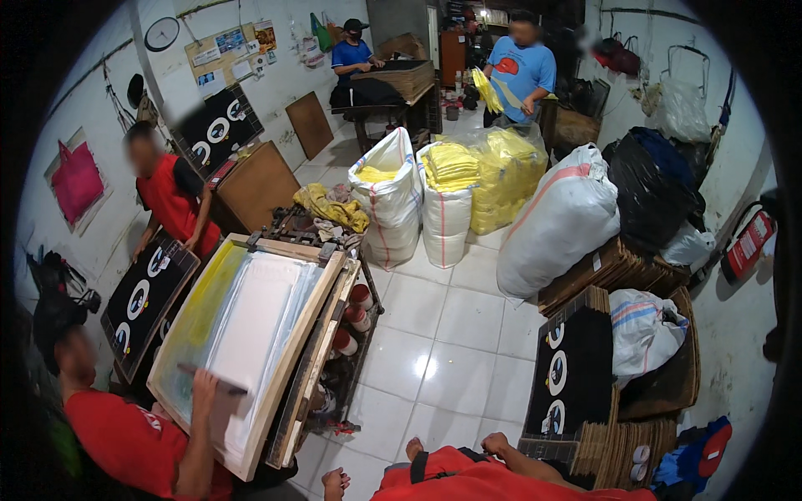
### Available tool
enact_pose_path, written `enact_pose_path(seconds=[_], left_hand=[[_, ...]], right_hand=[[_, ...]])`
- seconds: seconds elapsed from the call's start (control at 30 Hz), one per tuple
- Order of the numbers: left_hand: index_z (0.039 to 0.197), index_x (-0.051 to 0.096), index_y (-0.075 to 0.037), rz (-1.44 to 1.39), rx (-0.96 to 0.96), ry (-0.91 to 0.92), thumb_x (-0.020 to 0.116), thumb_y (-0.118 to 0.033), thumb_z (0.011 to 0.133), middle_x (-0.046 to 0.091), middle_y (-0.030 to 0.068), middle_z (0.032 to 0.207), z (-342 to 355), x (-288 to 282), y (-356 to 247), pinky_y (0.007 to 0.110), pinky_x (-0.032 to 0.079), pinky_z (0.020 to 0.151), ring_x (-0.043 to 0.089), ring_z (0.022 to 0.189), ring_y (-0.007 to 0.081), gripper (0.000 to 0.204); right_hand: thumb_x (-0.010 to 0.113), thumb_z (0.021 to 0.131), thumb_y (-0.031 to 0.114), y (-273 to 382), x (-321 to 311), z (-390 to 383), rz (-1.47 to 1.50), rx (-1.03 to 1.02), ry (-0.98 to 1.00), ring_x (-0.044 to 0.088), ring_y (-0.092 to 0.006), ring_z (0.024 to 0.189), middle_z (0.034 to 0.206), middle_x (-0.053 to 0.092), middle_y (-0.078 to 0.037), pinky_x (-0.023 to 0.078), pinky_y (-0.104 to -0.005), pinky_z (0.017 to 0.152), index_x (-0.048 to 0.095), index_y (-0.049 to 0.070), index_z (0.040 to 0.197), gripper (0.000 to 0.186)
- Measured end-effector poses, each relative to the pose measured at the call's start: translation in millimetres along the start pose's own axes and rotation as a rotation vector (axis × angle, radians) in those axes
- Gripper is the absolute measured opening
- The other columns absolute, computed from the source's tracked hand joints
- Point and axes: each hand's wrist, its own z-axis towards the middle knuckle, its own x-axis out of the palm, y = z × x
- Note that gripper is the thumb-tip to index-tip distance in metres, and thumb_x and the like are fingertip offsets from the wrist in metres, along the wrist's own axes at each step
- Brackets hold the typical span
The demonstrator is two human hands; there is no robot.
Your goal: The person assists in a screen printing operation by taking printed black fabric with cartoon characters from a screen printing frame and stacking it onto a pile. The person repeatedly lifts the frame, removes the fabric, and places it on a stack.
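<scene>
My left hand [336, 482] hangs low over the tiles at the bottom edge, its fingers loosely curled but apart, with nothing visible in it. To the right, my right hand [496, 445] is closed in a loose fist in front of my red shirt [455, 478], and nothing shows in it. Nearest to that hand lies a black printed panel [561, 367] with white round motifs, on top of stacked brown boards [622, 447]. Left of my left hand is a wooden-framed printing screen [322, 313], where a co-worker's hand [205, 388] grips a squeegee [230, 387].
Past the tiled floor [459, 321] stand white sacks [388, 221] and a clear bag of yellow cloth [505, 179]. A bulging white sack [555, 225] leans at right. Another worker in red [171, 179] handles a black panel [142, 292]. Two people in blue work at the back.
</scene>
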Motion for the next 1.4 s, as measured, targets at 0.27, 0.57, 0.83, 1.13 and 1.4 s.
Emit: enact_pose_path(seconds=[0.27,0.57,0.83,1.13,1.4], left_hand=[[0.086,0.054,-0.001,-0.104,0.014,-0.039,0.059,-0.015,0.08,0.056,0.0108,0.073,8,-14,25,0.03,0.044,0.042,0.057,0.055,0.0204,0.016],[0.081,0.057,-0.005,-0.577,0.305,-0.56,0.064,-0.018,0.07,0.056,0.0079,0.077,56,-87,-40,0.032,0.035,0.044,0.05,0.058,0.0212,0.018],[0.076,0.059,-0.008,-0.748,0.23,-0.593,0.068,-0.012,0.071,0.057,0.0028,0.072,-29,-113,-153,0.024,0.031,0.041,0.048,0.053,0.0117,0.011],[0.073,0.055,-0.009,-0.614,0.521,-0.291,0.068,-0.015,0.077,0.056,0.0009,0.068,-95,-105,-152,0.023,0.037,0.048,0.051,0.055,0.0101,0.015],[0.104,0.05,0.002,-0.374,0.898,-0.87,0.067,-0.008,0.077,0.055,0.0107,0.094,-187,-120,-117,0.027,0.043,0.079,0.054,0.087,0.016,0.034]], right_hand=[[0.053,0.072,0.0,69,-41,-29,0.675,0.196,0.035,0.053,-0.0175,0.047,0.058,0.054,-0.007,0.04,-0.0274,0.038,0.057,-0.002,0.068,0.007],[0.06,0.074,0.014,194,-31,-16,0.185,-0.034,0.177,0.059,-0.0156,0.059,0.067,0.062,-0.008,0.048,-0.0282,0.055,0.062,-0.002,0.079,0.016],[0.06,0.082,0.017,527,55,61,0.756,-0.304,0.473,0.055,-0.0117,0.069,0.078,0.059,-0.003,0.045,-0.0269,0.058,0.053,0.003,0.099,0.024],[0.056,0.076,-0.001,630,43,102,1.497,-0.304,0.862,0.06,-0.0261,0.086,0.092,0.062,-0.014,0.047,-0.041,0.084,0.058,-0.003,0.092,0.016],[0.058,0.073,-0.006,452,-34,-41,1.635,-0.379,0.764,0.059,-0.0245,0.092,0.098,0.061,-0.011,0.046,-0.0418,0.086,0.056,0.0,0.102,0.029]])
